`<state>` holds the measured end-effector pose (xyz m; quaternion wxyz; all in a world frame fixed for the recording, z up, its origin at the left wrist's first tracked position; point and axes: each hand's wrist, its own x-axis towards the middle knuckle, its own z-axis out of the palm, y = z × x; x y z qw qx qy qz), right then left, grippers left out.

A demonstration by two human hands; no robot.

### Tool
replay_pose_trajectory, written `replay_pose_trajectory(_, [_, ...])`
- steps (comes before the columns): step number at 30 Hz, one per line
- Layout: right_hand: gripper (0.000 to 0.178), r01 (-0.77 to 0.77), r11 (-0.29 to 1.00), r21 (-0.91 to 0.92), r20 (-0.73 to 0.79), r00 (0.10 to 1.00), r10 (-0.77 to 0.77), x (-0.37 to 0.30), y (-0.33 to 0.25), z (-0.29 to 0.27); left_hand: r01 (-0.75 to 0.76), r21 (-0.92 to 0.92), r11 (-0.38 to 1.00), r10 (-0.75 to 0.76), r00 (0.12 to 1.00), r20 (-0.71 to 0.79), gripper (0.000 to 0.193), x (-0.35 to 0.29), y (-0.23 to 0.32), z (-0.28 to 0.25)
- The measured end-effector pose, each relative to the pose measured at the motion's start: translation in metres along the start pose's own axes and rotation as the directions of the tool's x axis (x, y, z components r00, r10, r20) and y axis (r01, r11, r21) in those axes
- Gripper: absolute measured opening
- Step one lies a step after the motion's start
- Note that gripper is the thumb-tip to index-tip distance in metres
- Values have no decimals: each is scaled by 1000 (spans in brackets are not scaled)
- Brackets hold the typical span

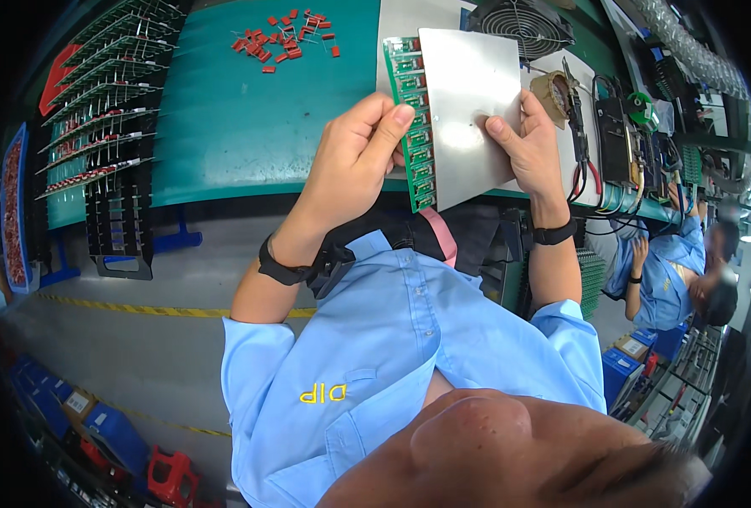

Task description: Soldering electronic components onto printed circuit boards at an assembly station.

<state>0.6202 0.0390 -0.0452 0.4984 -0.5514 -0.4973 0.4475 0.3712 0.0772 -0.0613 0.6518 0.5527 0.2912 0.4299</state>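
My left hand [360, 146] is closed on a green circuit board [419, 161], its thumb on the board's left edge. The board is a long panel with a row of repeated small sections and parts. A smooth silvery metal plate [470, 110] lies against it, covering the rest of the board. My right hand [528, 144] grips the plate's right edge, thumb flat on its face and fingers mostly hidden behind. Board and plate are held together, tilted, above the table's near edge. Whether they are fastened to each other I cannot tell.
Loose red components [284, 41] are scattered on the green mat [248, 127]. A black rack of circuit boards [104, 110] stands at left, beside a blue bin [13, 203] of red parts. A fan [521, 27] and cabled tools [587, 127] stand at right. Another person [667, 271] works beyond.
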Motion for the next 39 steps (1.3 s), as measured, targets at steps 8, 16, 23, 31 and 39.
replay_pose_trajectory(8, [65,47,999,13,-18,999,-46,3,-5,-3,15,142,990,-10,999,-35,32,6,9,7])
replay_pose_trajectory(16, [55,207,978,-5,-104,973,-207,-5,-12,-6,-152,418,896,188,981,-47,34,17,14,18])
replay_pose_trajectory(23, [38,300,934,-194,-20,951,-309,-29,-13,-38,-335,519,786,338,937,92,38,28,13,32])
replay_pose_trajectory(31, [22,602,473,-643,0,617,-787,-47,-7,-65,-278,176,944,194,902,385,62,78,4,29])
replay_pose_trajectory(39, [23,589,195,-784,207,544,-813,-50,36,-44,-356,723,592,-124,846,518,74,99,2,15])
